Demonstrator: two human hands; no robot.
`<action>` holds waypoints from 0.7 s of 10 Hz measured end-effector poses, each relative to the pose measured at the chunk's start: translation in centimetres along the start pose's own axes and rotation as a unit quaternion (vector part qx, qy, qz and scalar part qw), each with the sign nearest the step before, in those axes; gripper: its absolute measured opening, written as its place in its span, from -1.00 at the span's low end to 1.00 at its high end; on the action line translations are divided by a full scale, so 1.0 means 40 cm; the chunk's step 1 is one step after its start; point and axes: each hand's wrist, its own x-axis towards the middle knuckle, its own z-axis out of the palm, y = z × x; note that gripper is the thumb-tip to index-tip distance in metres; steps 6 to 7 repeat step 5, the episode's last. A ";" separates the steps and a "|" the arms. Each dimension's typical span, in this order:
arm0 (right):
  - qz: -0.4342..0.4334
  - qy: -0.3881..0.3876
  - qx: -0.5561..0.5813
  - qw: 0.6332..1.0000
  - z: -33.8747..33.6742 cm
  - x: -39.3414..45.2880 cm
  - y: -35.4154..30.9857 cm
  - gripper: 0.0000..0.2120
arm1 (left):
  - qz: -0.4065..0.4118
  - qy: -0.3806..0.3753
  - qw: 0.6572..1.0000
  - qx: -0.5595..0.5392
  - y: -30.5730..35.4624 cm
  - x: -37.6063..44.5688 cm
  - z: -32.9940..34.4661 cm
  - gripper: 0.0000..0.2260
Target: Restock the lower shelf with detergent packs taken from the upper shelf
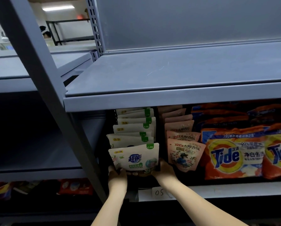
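Down on the lower shelf (218, 190): both of your hands are at the front of the white-pack row, at its left end.
Left hand (117, 174): you're gripping the bottom left corner of the front white detergent pack (134, 158), fingers curled round its edge.
Right hand (164, 170): it's on the bottom right corner of that same pack, thumb side against it; looks like a hold, though the fingers behind are hidden.
Front white detergent pack: upright, green tab at the top right corner, blue lettering in the middle.
White row (133, 126): more of the same packs stand behind it, filed back under the upper shelf (177, 74).
Pink packs (184, 154): a second row just to the right, floral print, standing upright.
Tide bags (234, 154): orange, further right, stacked side by side.
Label (159, 192): a white tag reading 05 on the shelf lip, between your forearms.
Left bay (38, 189): dim; some red bags lie low down there.
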 end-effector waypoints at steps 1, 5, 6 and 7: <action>-0.019 -0.008 -0.037 0.999 -0.018 -0.007 -0.005 -0.70 | -0.003 -0.022 1.000 0.010 0.012 -0.011 -0.009 -0.65; -0.115 -0.045 -0.226 0.966 -0.121 -0.075 -0.039 -0.71 | -0.033 0.000 0.998 0.056 0.087 -0.123 -0.042 -0.39; -0.115 -0.045 -0.226 0.966 -0.121 -0.075 -0.039 -0.71 | -0.033 0.000 0.998 0.056 0.087 -0.123 -0.042 -0.39; -0.115 -0.045 -0.226 0.966 -0.121 -0.075 -0.039 -0.71 | -0.033 0.000 0.998 0.056 0.087 -0.123 -0.042 -0.39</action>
